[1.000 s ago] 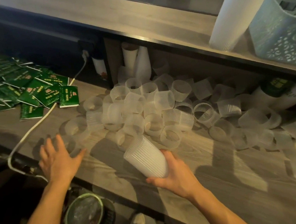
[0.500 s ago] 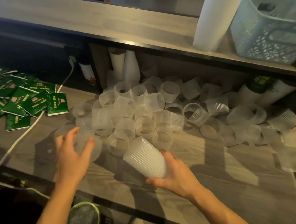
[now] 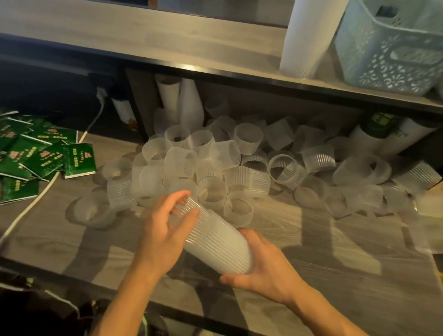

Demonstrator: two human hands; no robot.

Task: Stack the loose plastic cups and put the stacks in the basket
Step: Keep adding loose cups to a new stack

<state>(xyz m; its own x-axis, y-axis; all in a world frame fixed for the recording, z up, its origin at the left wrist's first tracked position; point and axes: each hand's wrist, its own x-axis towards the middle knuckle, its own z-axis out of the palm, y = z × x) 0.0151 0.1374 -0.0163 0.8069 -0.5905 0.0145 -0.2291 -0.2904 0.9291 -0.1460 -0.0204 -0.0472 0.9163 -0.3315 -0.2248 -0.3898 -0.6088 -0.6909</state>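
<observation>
Both hands now meeting on the cup stack

The left hand, earlier empty, is now curling fingers around the stack's mouth; the right hand is still gripping its base.

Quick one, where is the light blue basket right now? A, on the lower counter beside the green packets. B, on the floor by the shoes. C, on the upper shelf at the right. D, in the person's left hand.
C: the basket stands on the upper shelf at the right, beside a tall white stack of cups.
</observation>
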